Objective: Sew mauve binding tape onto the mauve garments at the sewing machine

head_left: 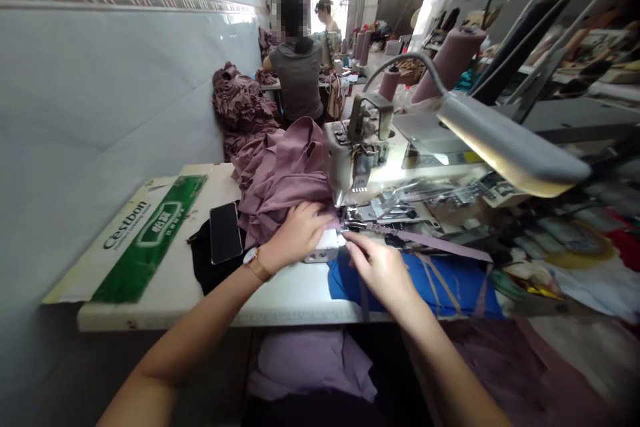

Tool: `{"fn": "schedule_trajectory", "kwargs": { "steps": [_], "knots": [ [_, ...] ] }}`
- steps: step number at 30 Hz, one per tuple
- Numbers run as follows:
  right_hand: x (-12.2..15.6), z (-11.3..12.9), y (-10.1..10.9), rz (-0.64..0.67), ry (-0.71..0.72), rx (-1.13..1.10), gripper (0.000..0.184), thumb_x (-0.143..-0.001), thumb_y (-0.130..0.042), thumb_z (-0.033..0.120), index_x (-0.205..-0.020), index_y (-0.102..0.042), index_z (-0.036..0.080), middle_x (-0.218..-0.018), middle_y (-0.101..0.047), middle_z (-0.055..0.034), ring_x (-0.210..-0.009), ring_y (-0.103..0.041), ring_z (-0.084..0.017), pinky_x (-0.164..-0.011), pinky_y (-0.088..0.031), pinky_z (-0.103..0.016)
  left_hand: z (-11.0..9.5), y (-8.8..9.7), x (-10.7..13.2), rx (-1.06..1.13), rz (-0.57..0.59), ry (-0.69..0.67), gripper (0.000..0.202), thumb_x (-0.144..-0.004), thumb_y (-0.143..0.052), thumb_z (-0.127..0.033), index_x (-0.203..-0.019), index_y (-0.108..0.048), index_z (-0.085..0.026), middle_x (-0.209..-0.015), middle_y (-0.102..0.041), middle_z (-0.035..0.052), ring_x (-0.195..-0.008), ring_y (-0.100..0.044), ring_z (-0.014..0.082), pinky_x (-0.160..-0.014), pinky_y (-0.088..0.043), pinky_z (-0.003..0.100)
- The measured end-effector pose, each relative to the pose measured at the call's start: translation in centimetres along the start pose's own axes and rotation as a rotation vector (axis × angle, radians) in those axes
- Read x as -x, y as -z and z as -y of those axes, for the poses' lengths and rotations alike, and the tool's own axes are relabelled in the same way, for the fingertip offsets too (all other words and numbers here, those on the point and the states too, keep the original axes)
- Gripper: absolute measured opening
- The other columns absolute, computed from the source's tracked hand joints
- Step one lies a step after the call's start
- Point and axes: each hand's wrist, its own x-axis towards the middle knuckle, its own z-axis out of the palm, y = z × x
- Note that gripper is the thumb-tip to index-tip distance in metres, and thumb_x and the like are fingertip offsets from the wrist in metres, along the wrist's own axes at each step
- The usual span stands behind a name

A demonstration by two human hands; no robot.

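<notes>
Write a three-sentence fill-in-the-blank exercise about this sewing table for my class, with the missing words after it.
The left hand wears a ____ at the wrist.
A smartphone lies on ____ cloth.
The right hand holds a mauve strip above ____ cloth.

Missing words: wristwatch, black, blue.
</notes>
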Motion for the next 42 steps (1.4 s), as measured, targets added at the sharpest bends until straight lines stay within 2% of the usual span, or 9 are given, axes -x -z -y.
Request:
{"fn": "schedule_trajectory", "kwargs": {
  "steps": [4,8,11,18,22,27,31,35,42],
  "knots": [
    [0.4,0.1,1.0,0.013,-0.003,-0.018,0.033,-0.092,-0.050,0.037,-0.109,-0.073,0.021,-0.081,-0.077,-0.0072,-0.071,-0.072,-0.026,-0.071,-0.053,-0.036,0.1,0.4,-0.1,-0.035,0.003,0.007,0.036,-0.099,-0.039,-0.029,-0.123,-0.064,-0.022,-0.119,-0.058,0.0121,-0.112,-0.050,0.0259,-0.099,-0.041,0.042],
    [4.4,-2.2,1.9,0.022,-0.129,-0.208,0.035,-0.092,-0.051,0.046,-0.102,-0.073,0.022,-0.069,-0.072,-0.0044,-0.061,-0.067,-0.022,-0.063,-0.051,-0.031,0.1,1.1,1.3,-0.172,-0.101,0.292,0.035,-0.097,-0.041,-0.034,-0.120,-0.063,-0.019,-0.104,-0.058,0.0135,-0.100,-0.055,0.0280,-0.087,-0.045,0.040],
    [8.0,-4.7,2.0,0.040,-0.297,-0.319,0.040,-0.089,-0.053,0.053,-0.099,-0.072,0.019,-0.065,-0.069,-0.0044,-0.053,-0.061,-0.019,-0.052,-0.048,-0.029,2.0,1.2,0.8,-0.147,-0.118,0.487,0.048,-0.097,-0.039,-0.044,-0.136,-0.050,-0.018,-0.106,-0.058,0.0161,-0.095,-0.060,0.0297,-0.081,-0.047,0.040],
    [12.9,-7.6,-0.1,0.143,-0.423,-0.345,0.048,-0.086,-0.052,0.058,-0.099,-0.071,0.016,-0.064,-0.067,-0.0046,-0.051,-0.059,-0.019,-0.050,-0.048,-0.027,6.5,-0.8,-2.7,-0.010,-0.024,0.519,0.057,-0.098,-0.036,-0.042,-0.150,-0.032,-0.019,-0.129,-0.056,0.0209,-0.114,-0.060,0.0329,-0.094,-0.047,0.044],
    [15.0,-8.1,-2.1,0.291,-0.343,-0.266,0.036,-0.087,-0.053,0.049,-0.096,-0.073,0.020,-0.079,-0.075,-0.0072,-0.072,-0.069,-0.024,-0.070,-0.054,-0.031,4.6,-1.4,1.9,0.051,-0.187,0.374,0.044,-0.099,-0.040,-0.037,-0.139,-0.049,-0.019,-0.139,-0.053,0.0148,-0.131,-0.047,0.0282,-0.110,-0.036,0.044],
    [17.4,-9.1,-5.4,0.357,-0.242,-0.233,0.026,-0.085,-0.053,0.036,-0.091,-0.073,0.021,-0.096,-0.074,-0.0101,-0.090,-0.070,-0.027,-0.083,-0.053,-0.036,-3.1,-4.0,14.1,0.080,-0.511,0.352,0.025,-0.095,-0.045,-0.019,-0.113,-0.063,-0.018,-0.110,-0.066,0.0105,-0.110,-0.058,0.0234,-0.099,-0.045,0.042],
    [17.6,-10.1,-9.3,0.288,-0.260,-0.255,0.032,-0.082,-0.054,0.033,-0.105,-0.068,0.017,-0.109,-0.069,-0.0146,-0.101,-0.067,-0.029,-0.091,-0.052,-0.042,-7.5,-8.9,22.6,0.195,-0.082,0.337,0.029,-0.094,-0.048,-0.023,-0.120,-0.060,-0.018,-0.113,-0.066,0.0123,-0.107,-0.060,0.0238,-0.097,-0.048,0.042],
    [17.0,-9.6,-14.2,0.245,-0.280,-0.274,0.058,-0.081,-0.059,0.038,-0.134,-0.050,0.019,-0.137,-0.053,-0.0159,-0.134,-0.045,-0.032,-0.111,-0.036,-0.046,-8.0,-12.5,25.7,0.160,0.203,0.432,0.055,-0.084,-0.064,-0.046,-0.129,-0.054,-0.016,-0.143,-0.045,0.0197,-0.134,-0.040,0.0349,-0.107,-0.039,0.053],
    [18.8,-8.1,-15.1,0.267,-0.356,-0.363,0.081,-0.074,-0.070,0.039,-0.146,-0.039,0.018,-0.142,-0.048,-0.0178,-0.126,-0.052,-0.033,-0.104,-0.042,-0.046,-9.5,-9.3,26.6,0.197,0.499,0.573,0.031,-0.085,-0.062,-0.046,-0.088,-0.065,-0.015,-0.095,-0.065,0.0109,-0.090,-0.062,0.0266,-0.082,-0.048,0.037]
  ]
}}
